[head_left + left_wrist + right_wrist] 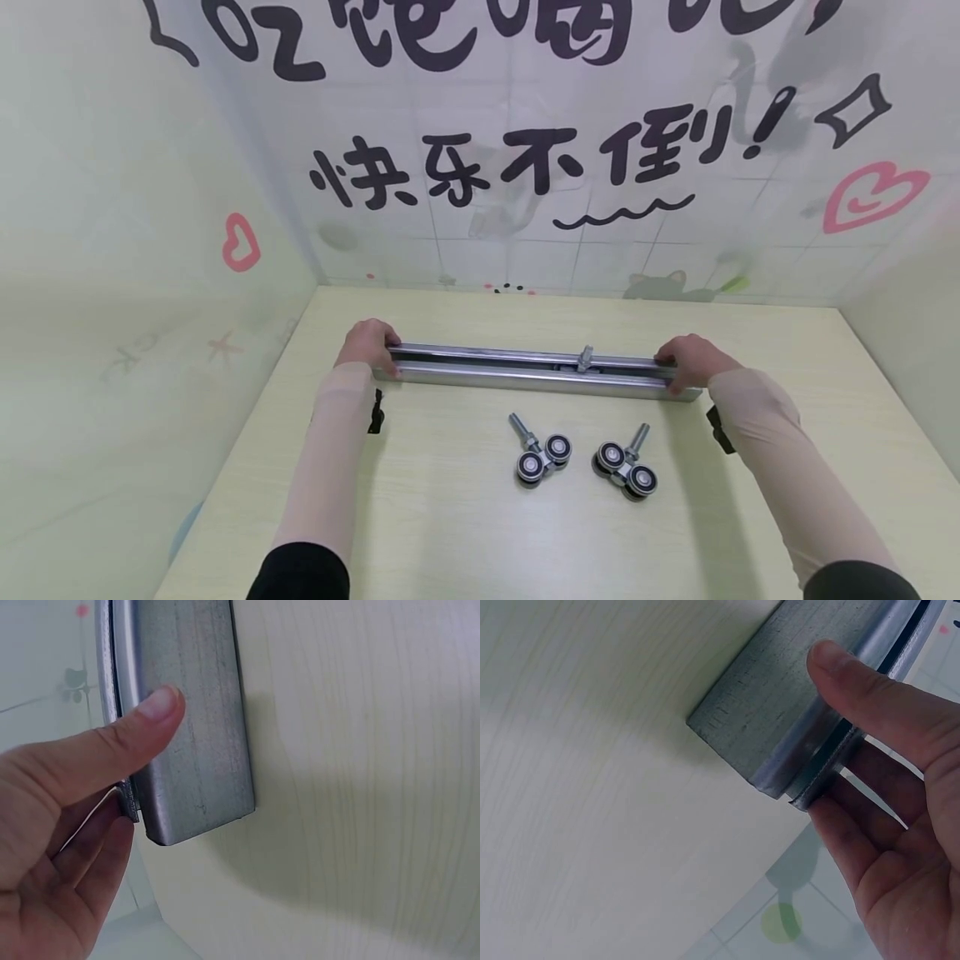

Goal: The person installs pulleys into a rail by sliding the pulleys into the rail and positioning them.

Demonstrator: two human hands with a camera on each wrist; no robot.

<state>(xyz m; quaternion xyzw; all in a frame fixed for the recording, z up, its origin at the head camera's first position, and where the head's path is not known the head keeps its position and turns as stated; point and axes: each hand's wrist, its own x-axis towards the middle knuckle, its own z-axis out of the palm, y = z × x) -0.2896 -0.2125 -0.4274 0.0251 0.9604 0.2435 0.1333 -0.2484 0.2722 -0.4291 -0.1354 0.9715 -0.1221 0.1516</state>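
Note:
A long metal track (517,379) with a slot along its top lies across the table. My left hand (369,346) grips its left end, the thumb (142,724) flat on the near side wall and the fingers behind. At the other end my right hand (693,362) holds it likewise, its thumb (855,682) on the near wall. From the slot, right of the middle, a bolt (585,358) sticks up; what it joins inside is mostly hidden. Two roller trolleys, a left one (543,458) and a right one (626,475), lie in front of the track, each with wheels and a threaded bolt.
The pale wooden table (450,533) runs back to a printed wall (510,258) with large black lettering. Side panels stand at the left (150,375) and right (915,350). Both trolleys lie between the forearms.

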